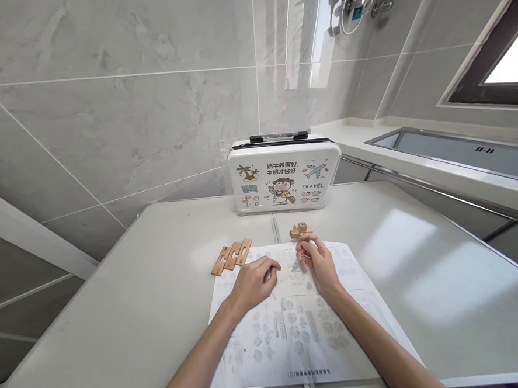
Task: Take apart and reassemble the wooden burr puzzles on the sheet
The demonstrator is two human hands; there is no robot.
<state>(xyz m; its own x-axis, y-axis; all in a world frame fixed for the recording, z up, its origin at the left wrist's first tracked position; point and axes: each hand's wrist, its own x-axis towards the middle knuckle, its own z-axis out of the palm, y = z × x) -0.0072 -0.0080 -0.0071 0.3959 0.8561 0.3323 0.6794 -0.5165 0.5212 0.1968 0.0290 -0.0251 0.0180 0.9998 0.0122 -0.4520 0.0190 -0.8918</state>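
My left hand [257,276] rests on a printed instruction sheet [295,355], its fingers curled inward with nothing visible in them. Just beyond it, three flat notched wooden puzzle pieces [232,256] lie side by side, overlapping the sheet's upper left corner. My right hand [319,264] is at the sheet's top edge, fingers bent and apart. Its index fingertip is at the near side of a small cluster of wooden puzzle blocks [300,230]; whether it presses on them I cannot tell. The sheet carries faint diagrams and is partly covered by both forearms.
A white case [285,178] with cartoon prints and a black handle stands upright at the back of the pale table [117,308], near the tiled wall. To the right is a counter with a sink [458,146]. Pipes hang on the wall above.
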